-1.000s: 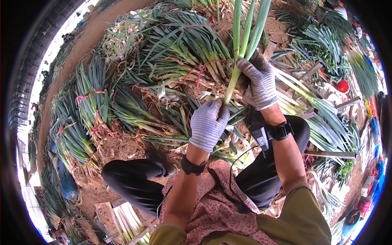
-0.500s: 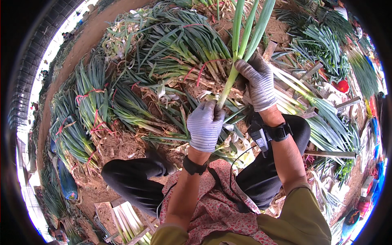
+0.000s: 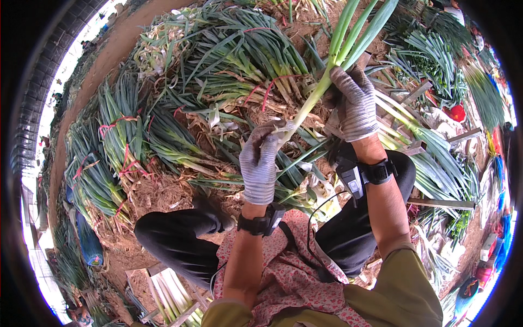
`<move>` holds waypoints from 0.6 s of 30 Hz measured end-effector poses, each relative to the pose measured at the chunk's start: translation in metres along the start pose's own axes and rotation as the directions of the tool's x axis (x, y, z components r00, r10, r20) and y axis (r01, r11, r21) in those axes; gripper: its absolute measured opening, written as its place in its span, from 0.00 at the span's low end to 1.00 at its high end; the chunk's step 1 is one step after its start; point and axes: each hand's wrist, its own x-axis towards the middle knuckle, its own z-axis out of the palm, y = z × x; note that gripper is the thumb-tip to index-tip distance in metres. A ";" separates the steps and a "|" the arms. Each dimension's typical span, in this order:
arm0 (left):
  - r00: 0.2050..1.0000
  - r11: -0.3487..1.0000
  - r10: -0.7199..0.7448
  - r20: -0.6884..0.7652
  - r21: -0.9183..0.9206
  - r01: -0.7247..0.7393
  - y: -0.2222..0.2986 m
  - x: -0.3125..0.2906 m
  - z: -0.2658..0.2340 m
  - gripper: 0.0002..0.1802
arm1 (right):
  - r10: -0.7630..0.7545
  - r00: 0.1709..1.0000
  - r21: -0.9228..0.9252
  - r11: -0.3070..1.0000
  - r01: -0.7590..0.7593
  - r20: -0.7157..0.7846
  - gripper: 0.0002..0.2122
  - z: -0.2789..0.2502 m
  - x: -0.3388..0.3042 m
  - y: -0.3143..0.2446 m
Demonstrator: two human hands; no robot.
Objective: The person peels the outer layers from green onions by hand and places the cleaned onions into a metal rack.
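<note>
Head view: one smooth, round leek (image 3: 313, 101) slants between two striped cloth gloves (image 3: 259, 185). Left hand (image 3: 259, 158): fingers pinch the white end (image 3: 289, 129). Right hand (image 3: 358, 103): fingers grip under three long leaves (image 3: 376, 28).

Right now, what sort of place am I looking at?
Probably a vegetable market or sorting yard: red-tied green-onion bundles lie near a dirt path, with pale stalks among wooden slats.

Leek (image 3: 311, 103) between the hands (image 3: 259, 166), bundles (image 3: 121, 139) leftward, other leeks (image 3: 438, 161) on a frame (image 3: 444, 204) to the right
</note>
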 end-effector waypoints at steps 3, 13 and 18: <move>0.983 0.981 -0.165 -0.079 0.087 0.172 0.006 -0.004 0.010 0.15 | 0.006 1.000 -0.012 1.000 -0.006 0.007 0.07 0.002 -0.002 0.001; 0.988 0.883 0.148 -0.049 0.457 -0.109 0.004 0.002 -0.001 0.05 | -0.032 0.999 -0.072 0.997 0.032 -0.004 0.07 0.009 -0.003 -0.001; 0.991 0.624 0.131 -0.024 0.779 -0.064 -0.021 -0.017 -0.076 0.07 | -0.166 0.982 -0.065 0.985 0.161 -0.084 0.08 -0.041 0.027 -0.019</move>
